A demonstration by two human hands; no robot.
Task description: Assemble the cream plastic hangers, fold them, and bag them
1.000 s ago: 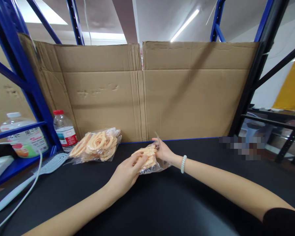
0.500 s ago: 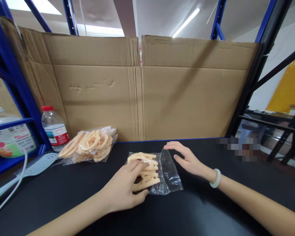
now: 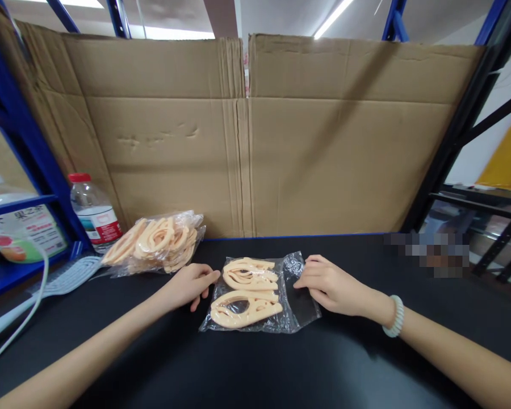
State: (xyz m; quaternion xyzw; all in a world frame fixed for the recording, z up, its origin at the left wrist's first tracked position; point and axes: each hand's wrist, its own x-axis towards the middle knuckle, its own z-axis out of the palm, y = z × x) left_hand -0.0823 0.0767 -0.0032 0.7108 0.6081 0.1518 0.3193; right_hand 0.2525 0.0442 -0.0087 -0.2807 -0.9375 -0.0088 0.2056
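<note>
A clear plastic bag [image 3: 293, 318] lies flat on the black table, holding beige plastic pieces [image 3: 246, 307] that look like folded travel hangers, in two groups one above the other. At the bag's left edge is my left hand [image 3: 192, 286], its thumb and forefinger closed together on the film and its other fingers curled under. My right hand [image 3: 334, 287], with a pale coiled band on the wrist, pinches the loose flap at the bag's right end; its fingertips are bent over the film.
More bagged beige hangers [image 3: 155, 244] lie at the back left, beside a red-capped bottle [image 3: 94, 218]. A pale blue hairbrush [image 3: 70, 278] and a white cable [image 3: 40, 301] are at the left. A cardboard wall [image 3: 174, 142] closes off the back, between blue and black rack posts.
My left hand has moved off the hangers to the bag's left edge, uncovering them. My right hand has lowered and closed its fingers on the flap. The view has tilted slightly down.
</note>
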